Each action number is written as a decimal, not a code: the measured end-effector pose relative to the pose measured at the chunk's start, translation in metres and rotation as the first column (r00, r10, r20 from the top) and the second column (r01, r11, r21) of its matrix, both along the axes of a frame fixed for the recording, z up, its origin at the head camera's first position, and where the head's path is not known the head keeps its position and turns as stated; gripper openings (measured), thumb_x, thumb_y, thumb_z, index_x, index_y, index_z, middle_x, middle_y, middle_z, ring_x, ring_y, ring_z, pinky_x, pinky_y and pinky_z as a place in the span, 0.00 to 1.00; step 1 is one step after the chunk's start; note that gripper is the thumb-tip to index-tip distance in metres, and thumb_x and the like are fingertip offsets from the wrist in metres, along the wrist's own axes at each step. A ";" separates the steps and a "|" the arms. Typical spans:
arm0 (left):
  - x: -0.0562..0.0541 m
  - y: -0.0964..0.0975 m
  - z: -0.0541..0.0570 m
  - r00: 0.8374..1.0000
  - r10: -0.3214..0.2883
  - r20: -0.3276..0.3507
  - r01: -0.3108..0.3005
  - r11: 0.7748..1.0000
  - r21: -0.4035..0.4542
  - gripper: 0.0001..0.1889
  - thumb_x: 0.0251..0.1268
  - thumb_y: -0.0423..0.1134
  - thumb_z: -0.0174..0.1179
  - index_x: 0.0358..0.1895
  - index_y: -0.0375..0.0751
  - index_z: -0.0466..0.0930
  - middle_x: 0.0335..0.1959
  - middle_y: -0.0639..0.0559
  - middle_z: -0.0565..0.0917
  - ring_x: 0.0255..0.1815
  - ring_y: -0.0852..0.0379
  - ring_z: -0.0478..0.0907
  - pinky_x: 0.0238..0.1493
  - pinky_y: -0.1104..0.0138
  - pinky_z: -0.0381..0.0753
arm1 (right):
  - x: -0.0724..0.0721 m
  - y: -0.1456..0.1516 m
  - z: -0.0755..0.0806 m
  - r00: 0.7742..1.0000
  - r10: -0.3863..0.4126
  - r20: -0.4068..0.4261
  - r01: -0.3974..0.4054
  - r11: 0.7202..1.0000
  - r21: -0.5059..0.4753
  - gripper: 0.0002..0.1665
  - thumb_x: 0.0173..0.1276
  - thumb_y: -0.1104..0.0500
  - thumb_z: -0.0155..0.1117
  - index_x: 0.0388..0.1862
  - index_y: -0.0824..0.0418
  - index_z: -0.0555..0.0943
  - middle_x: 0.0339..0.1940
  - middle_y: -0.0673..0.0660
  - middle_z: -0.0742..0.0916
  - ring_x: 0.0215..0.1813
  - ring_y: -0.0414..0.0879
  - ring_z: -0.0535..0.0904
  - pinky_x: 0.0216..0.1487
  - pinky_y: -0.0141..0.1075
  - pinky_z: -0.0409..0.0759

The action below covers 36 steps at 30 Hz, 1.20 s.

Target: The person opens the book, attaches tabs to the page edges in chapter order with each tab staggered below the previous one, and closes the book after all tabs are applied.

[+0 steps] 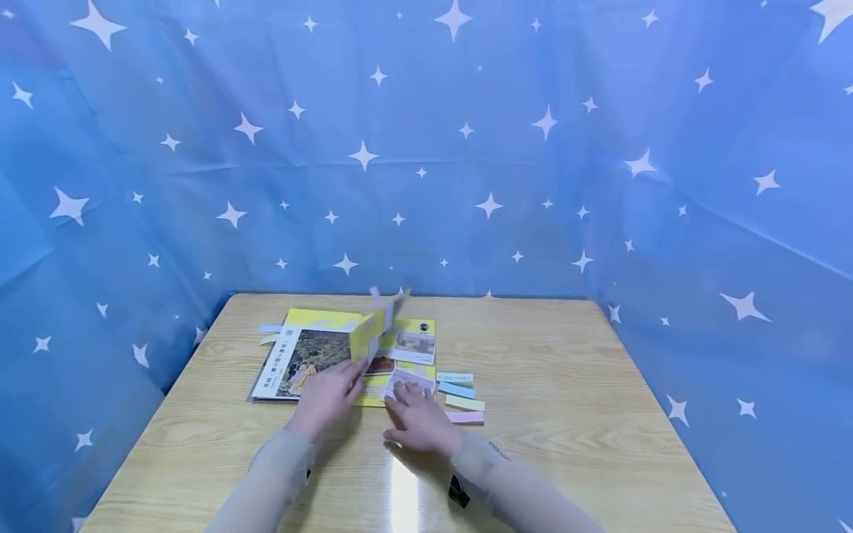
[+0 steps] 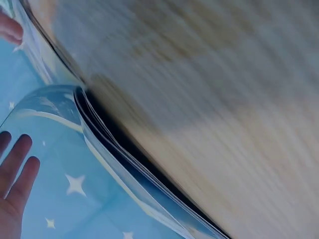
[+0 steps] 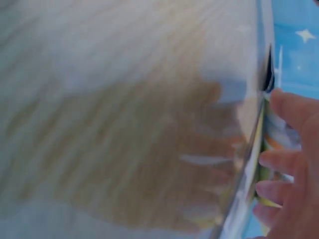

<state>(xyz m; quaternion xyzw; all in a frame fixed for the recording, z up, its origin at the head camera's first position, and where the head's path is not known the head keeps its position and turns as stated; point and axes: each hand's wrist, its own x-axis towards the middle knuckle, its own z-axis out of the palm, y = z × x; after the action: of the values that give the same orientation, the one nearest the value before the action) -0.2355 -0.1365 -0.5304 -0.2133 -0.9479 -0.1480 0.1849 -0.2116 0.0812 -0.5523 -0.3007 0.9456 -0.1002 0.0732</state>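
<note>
An open magazine (image 1: 360, 400) with yellow-bordered, picture-filled pages lies on the wooden table. One raised page (image 1: 375, 333) stands up from its middle, blurred, with a pale tab at the top. My left hand (image 1: 329, 396) is at that page's lower edge; in the left wrist view its fingers (image 2: 20, 172) look straight and spread. My right hand (image 1: 421, 422) rests on a pale card-like panel (image 1: 406, 383) at the lower right of the magazine. Its fingertips (image 3: 271, 191) lie at the magazine's edge in the right wrist view.
Green, blue, yellow and pink sticky note strips (image 1: 465, 405) lie beside the magazine's right edge. Blue and yellow tabs (image 1: 269, 329) stick out on its left. A small black object (image 1: 458, 491) sits by my right sleeve. Blue star-patterned cloth (image 1: 426, 222) surrounds the table (image 1: 566, 414).
</note>
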 end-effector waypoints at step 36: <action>0.001 -0.071 -0.008 0.785 0.414 0.461 -0.394 0.908 -0.143 0.17 0.65 0.46 0.58 0.22 0.38 0.78 0.16 0.49 0.73 0.17 0.52 0.69 0.16 0.61 0.69 | -0.001 -0.012 -0.016 0.996 -0.075 0.039 0.076 0.997 -0.005 0.42 0.68 0.31 0.52 0.73 0.52 0.68 0.74 0.58 0.66 0.74 0.60 0.57 0.67 0.64 0.59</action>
<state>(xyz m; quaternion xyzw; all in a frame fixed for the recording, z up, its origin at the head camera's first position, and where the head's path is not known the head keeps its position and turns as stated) -0.2341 -0.2070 -0.5381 0.0344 -0.9897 -0.1347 -0.0333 -0.2130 0.0687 -0.5684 -0.2630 0.9544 -0.1118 0.0865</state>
